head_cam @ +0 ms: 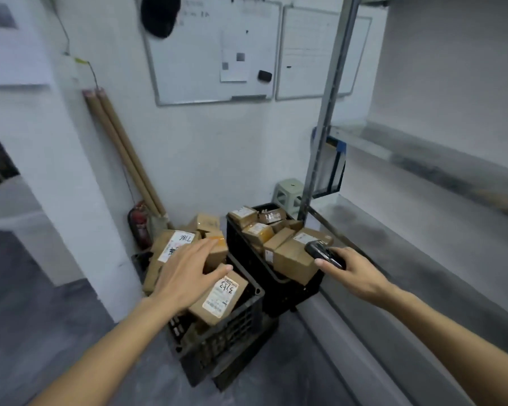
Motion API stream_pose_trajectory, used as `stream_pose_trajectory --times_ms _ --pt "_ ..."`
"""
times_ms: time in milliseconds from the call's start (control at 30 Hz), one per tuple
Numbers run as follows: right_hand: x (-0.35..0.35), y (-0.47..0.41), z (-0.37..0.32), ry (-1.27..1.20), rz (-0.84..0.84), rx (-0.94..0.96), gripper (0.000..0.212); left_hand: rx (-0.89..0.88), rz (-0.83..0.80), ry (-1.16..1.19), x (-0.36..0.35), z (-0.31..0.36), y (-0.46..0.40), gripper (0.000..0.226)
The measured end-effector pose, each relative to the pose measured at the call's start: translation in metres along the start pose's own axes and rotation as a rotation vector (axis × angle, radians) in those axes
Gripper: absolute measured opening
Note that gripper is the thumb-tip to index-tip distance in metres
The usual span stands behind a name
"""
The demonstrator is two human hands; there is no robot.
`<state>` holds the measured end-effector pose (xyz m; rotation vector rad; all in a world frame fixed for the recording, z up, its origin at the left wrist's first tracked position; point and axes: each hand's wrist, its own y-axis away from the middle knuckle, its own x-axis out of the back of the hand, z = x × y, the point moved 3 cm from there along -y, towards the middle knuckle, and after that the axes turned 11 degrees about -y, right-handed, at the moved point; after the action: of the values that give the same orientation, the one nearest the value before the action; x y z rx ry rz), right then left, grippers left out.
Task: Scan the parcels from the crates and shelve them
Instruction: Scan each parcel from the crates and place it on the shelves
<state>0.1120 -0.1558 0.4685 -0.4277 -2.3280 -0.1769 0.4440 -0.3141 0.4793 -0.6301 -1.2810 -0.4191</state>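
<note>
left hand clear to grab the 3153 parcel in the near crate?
Probably yes. The left hand hovers open just above the 3153 parcel, which lies on top of the pile with nothing over it.

Two black crates heaped with cardboard parcels stand side by side on the grey floor, beside a bare metal shelf; a small stool sits behind them.
</note>
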Motion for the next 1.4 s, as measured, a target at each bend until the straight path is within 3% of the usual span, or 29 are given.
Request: stream_pose_trajectory --times_ms 67,200,300,467,533,667,967,1133,1333,1400 --pt "-0.008 -0.009 -0.034 0.028 -0.023 0.046 0.049 0.071 0.016 -0.012 0.018 -0.03 0.011 0.082" --pt "-0.029 -0.024 -0.086 0.126 -0.059 0.077 0.093 0.162 0.025 -0.031 0.038 -0.081 0.031 0.075" --pt "-0.047 -0.033 -0.117 0.192 -0.082 0.107 0.108 0.199 0.024 -0.035 0.043 -0.108 0.04 0.072" --pt "-0.075 -0.052 -0.144 0.29 -0.104 0.158 0.084 0.25 -0.026 -0.044 0.04 -0.129 0.045 0.09" --pt "-0.087 -0.063 -0.149 0.299 -0.102 0.172 0.083 0.272 -0.023 -0.039 0.037 -0.136 0.042 0.096" --pt "-0.105 -0.094 -0.15 0.3 -0.118 0.195 0.093 0.318 -0.038 -0.027 0.025 -0.149 0.033 0.082" --pt "-0.147 -0.162 -0.132 0.325 -0.16 0.221 0.091 0.359 -0.069 -0.065 -0.013 -0.169 -0.01 0.074" --pt "-0.177 -0.185 -0.121 0.35 -0.214 0.208 0.079 0.383 -0.105 -0.022 -0.048 -0.193 -0.016 0.114" --pt "-0.217 -0.207 -0.116 0.394 -0.29 0.19 0.106 0.412 -0.16 0.01 -0.084 -0.23 -0.017 0.11" --pt "-0.232 -0.21 -0.112 0.399 -0.301 0.181 0.109 0.408 -0.178 0.028 -0.095 -0.24 -0.018 0.098"
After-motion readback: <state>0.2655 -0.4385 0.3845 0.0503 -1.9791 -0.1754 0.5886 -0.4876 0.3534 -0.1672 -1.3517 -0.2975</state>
